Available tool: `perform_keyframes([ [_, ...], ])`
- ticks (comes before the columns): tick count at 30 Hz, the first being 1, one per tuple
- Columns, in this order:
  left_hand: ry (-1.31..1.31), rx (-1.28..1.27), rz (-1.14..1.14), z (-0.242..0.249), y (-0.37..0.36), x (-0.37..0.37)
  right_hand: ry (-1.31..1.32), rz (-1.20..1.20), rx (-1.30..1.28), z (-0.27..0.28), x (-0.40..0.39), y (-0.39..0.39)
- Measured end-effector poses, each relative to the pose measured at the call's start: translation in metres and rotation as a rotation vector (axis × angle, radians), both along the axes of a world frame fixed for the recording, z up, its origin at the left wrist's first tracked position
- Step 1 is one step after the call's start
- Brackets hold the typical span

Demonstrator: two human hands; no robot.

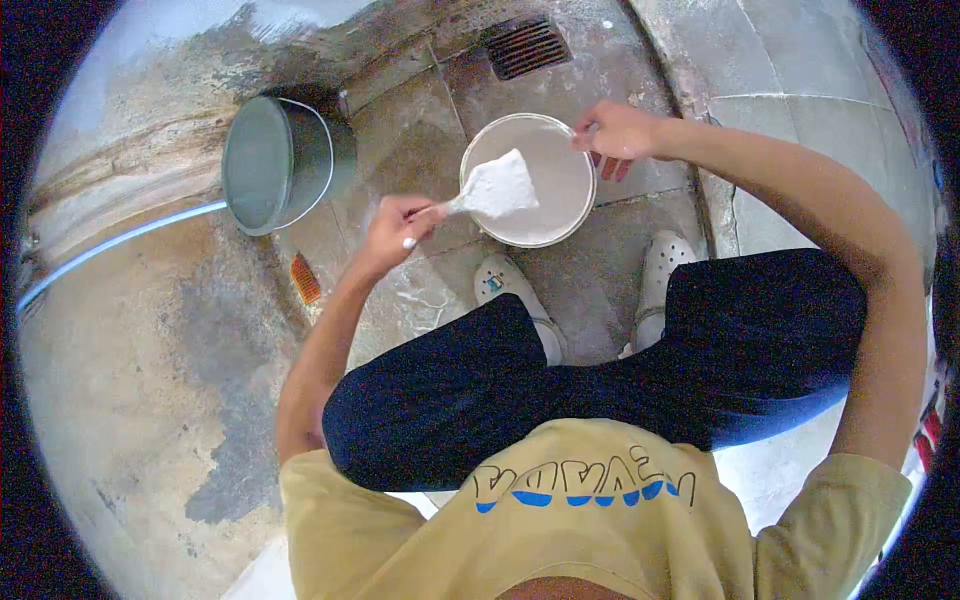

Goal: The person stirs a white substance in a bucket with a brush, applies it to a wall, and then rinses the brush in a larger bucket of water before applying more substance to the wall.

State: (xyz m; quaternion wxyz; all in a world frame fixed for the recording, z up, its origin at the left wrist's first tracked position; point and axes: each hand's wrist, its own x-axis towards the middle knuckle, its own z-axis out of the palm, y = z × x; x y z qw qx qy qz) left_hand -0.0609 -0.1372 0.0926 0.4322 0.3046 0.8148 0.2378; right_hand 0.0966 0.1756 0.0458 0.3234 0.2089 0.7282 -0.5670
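My left hand [400, 232] is closed round the handle of a putty knife [505, 187], a flat tool whose wide head is thickly coated with white paste. That head is over the left part of a white round bucket [558, 195] standing on the floor in front of my feet. The bucket's inside is pale. At its upper right rim, my right hand [622, 135] pinches the edge with thumb and fingers, the other fingers hanging outside the wall.
A grey-green bucket [265, 165] with a wire handle stands by the left wall. Near it lie an orange scrub brush [304, 279] and a light blue hose [130, 245]. A rusty floor drain [527, 48] is beyond the white bucket. My white clogs [508, 280] flank its near side.
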Motion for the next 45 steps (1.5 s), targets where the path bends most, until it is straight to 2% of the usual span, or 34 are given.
perform_keyframes([
  [1,0.001,-0.001,0.007,-0.004,-0.01,0.006,0.01,0.021,0.057,0.001,-0.001,-0.001],
  [3,-0.179,0.082,0.218,-0.011,-0.025,0.015,0.045,0.033,0.051,0.005,0.0,-0.004],
  [5,-0.143,0.04,0.142,-0.017,-0.03,0.011,0.075,0.041,0.044,0.009,-0.002,-0.005],
  [7,-0.25,-0.199,0.068,-0.012,-0.027,0.009,0.056,0.048,0.044,0.008,-0.005,-0.005],
  [10,-0.21,-0.307,-0.026,-0.014,-0.018,0.001,0.042,0.122,0.062,0.006,-0.011,-0.005],
  [14,-0.203,-0.269,-0.059,-0.005,0.001,0.01,0.05,0.092,0.001,0.006,-0.012,-0.003],
  [16,0.161,-0.267,-0.165,-0.004,0.009,0.017,0.014,0.068,0.057,0.005,-0.015,-0.004],
  [19,0.258,-0.326,-0.161,-0.004,0.007,0.018,0.026,-0.001,0.005,0.005,-0.013,-0.004],
  [20,0.252,-0.327,-0.157,-0.002,0.004,0.017,0.022,0.004,0.004,0.006,-0.011,-0.005],
  [22,0.179,-0.497,-0.127,0.016,0.003,0.014,0.09,-0.043,-0.017,0.007,-0.011,-0.007],
  [26,0.193,-0.553,-0.118,0.032,-0.007,0.013,0.056,-0.021,-0.043,-0.005,-0.015,-0.004],
  [29,0.351,-0.435,-0.173,0.029,-0.018,0.013,0.077,0.006,-0.146,-0.005,-0.015,-0.001],
  [34,0.287,-0.643,-0.124,0.043,-0.017,0.013,0.129,0.067,-0.091,-0.009,-0.015,0.0],
  [38,0.388,-0.591,-0.183,0.049,-0.041,0.014,0.047,0.031,0.01,-0.007,-0.018,-0.003],
  [41,0.333,-0.575,-0.109,0.056,-0.047,0.015,0.089,0.038,-0.055,-0.008,-0.016,-0.001],
  [45,0.382,-0.437,0.002,0.089,-0.015,0.026,0.044,0.05,-0.064,-0.009,-0.017,0.0],
])
